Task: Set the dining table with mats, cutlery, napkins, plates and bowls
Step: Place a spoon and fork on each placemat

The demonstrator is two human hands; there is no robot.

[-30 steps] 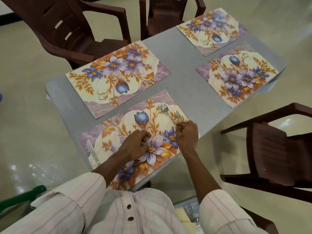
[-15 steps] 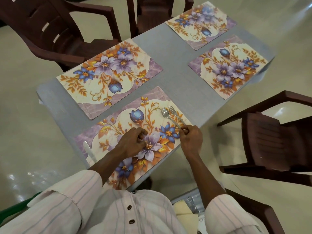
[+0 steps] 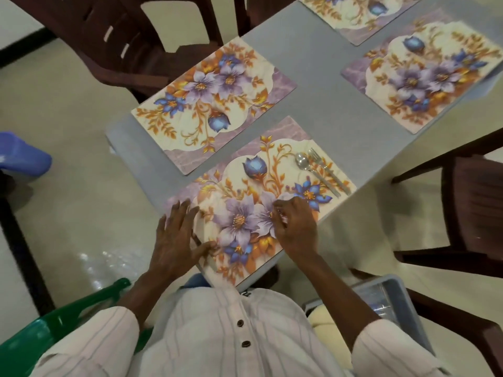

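Note:
The nearest floral mat [image 3: 272,164] lies at the grey table's [image 3: 313,85] front corner. A spoon [image 3: 302,160] and a fork [image 3: 326,170] lie side by side on its right end. My left hand [image 3: 177,235] presses flat with spread fingers on the mat's left end, where the knife lay earlier; no knife shows now. My right hand [image 3: 296,227] rests on the middle of the mat with loosely curled fingertips touching the purple flowers, and nothing is visible in it.
Three more floral mats [image 3: 217,99] [image 3: 424,77] [image 3: 353,17] lie bare on the table. Brown chairs [image 3: 122,44] [image 3: 476,208] stand at the back left and right. A green chair [image 3: 54,330], a blue object [image 3: 19,156] and a grey tub [image 3: 394,297] sit near me.
My right hand let go of the spoon and fork and moved left to the mat's middle. My left hand slid left and flattened over the mat's left end.

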